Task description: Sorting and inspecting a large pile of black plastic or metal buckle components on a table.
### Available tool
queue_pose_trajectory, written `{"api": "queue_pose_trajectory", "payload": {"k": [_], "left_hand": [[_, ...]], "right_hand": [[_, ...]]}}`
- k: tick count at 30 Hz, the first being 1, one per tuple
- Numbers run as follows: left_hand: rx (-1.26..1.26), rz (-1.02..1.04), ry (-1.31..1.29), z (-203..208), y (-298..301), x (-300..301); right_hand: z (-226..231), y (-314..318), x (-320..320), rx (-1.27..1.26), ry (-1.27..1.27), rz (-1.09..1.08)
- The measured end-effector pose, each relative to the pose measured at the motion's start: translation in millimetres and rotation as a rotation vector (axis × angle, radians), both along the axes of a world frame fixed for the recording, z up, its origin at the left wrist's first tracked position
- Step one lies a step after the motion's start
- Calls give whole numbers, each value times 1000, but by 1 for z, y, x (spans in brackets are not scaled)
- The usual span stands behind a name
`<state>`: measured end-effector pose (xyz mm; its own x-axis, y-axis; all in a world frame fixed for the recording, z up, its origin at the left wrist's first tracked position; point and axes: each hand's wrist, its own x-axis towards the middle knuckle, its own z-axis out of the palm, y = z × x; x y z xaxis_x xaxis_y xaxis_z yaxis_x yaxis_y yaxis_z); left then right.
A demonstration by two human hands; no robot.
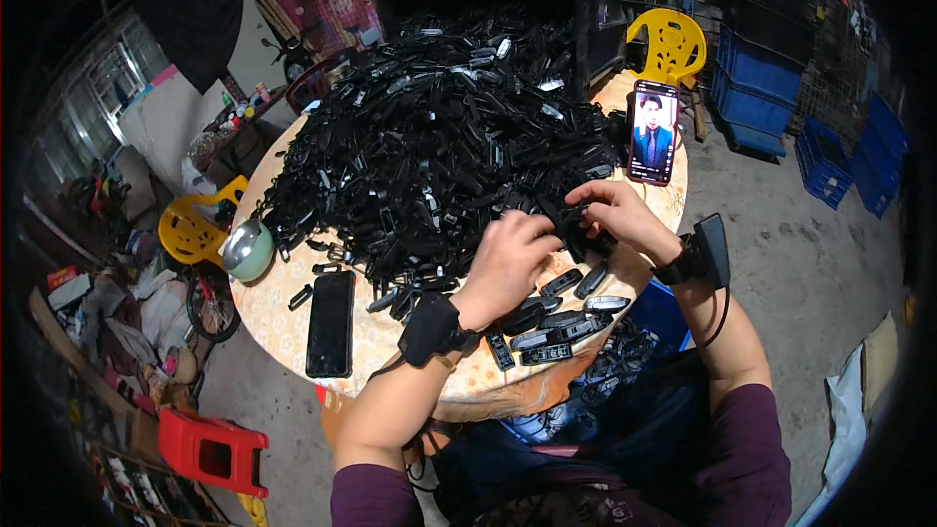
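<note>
A large heap of small black plastic casings point(439, 146) covers much of the round table. At the heap's near right edge is my left hand point(512, 254), its fingers bent over the parts and smeared by motion. Just to its right, my right hand point(617, 215) has its fingers curled closed among black parts; whatever it grips cannot be made out. Closer to me, below both hands, several longer black casings point(556, 332) lie loosely grouped on the patterned tablecloth point(278, 332). Each wrist wears a black strapped device.
A dark phone point(331, 324) lies flat at the left; a lit phone point(653, 132) stands upright at the right. A round shiny bowl point(249, 250) sits at the left edge. Below the near edge, more parts fill a blue crate point(659, 312). Yellow chairs and a red stool point(213, 451) surround the table.
</note>
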<state>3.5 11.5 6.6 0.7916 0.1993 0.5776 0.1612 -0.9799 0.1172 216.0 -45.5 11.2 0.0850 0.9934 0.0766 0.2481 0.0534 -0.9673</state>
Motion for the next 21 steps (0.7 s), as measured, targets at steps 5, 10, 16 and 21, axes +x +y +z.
{"api": "queue_pose_trajectory", "payload": {"k": [5,10,16,21], "left_hand": [[-27,-191,195,-2,0,20],[-16,-84,268,-3,2,26],[-139,-18,81,-4,-7,10],[-479,106,38,13,-10,-6]], "right_hand": [[-8,1,11,65,-15,-105],[-5,-5,6,21,102,-50],[-9,-6,-2,79,189,2],[-6,-4,-14,73,403,2]]}}
